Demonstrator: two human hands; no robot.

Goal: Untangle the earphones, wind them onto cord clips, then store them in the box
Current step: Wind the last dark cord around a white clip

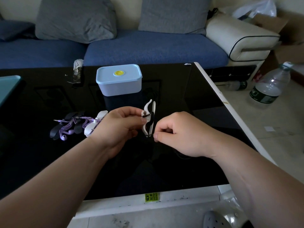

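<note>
Both your hands hover close together above the black glass table (189, 96), near its middle. Your left hand (118, 127) pinches a white cord clip (148, 112) between thumb and fingertips and holds it upright, its two thin prongs pointing away from you. A black earphone cord (152, 116) is wound around the clip's waist and runs down its right side. Your right hand (177, 134), fingers curled in, pinches that cord between thumb and forefinger just below the clip; the rest of the cord drops onto the dark glass, where it is hard to follow.

To the left of your left wrist, a set of purple earphones (69, 127) lies on the table in a loose heap, mixed with a second white clip (95, 124) and a few dark clip-shaped pieces (55, 131).

Behind your hands the box (119, 79) stands on the table with its pale blue lid on, a yellow disc in the lid's centre. A blue sofa (148, 46) runs along the far side, and a large clear water bottle (269, 86) stands on the floor to the right.
</note>
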